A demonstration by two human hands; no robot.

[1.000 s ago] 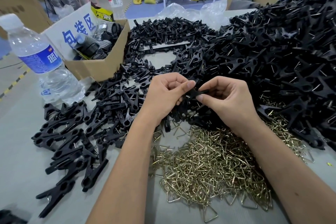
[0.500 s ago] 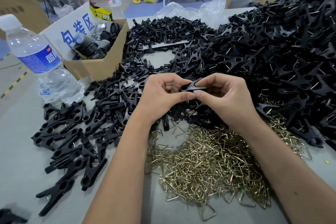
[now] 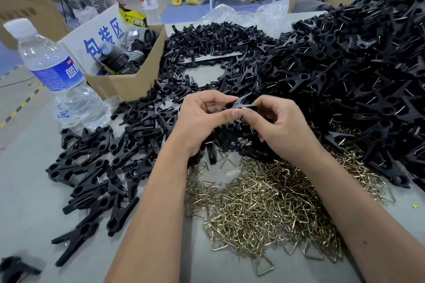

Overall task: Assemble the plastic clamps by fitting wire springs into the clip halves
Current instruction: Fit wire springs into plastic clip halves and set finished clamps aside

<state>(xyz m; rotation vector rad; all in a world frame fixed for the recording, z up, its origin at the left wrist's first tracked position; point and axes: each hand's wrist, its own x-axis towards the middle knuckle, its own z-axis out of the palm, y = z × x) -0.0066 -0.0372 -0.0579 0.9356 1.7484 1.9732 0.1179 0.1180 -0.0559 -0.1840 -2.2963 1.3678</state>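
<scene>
Left hand (image 3: pixel 202 119) and right hand (image 3: pixel 278 126) fingers pinching black clamp (image 3: pixel 241 104) above wire springs (image 3: pixel 264 204)

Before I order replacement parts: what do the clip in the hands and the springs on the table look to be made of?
The clip, pinched by the left hand and right hand, looks like moulded black plastic with a matte surface and dull highlights. The wire springs look like bent steel wire with a yellowish, shiny plating, possibly zinc or brass; their glint suggests metal, but the exact coating cannot be told.
</scene>
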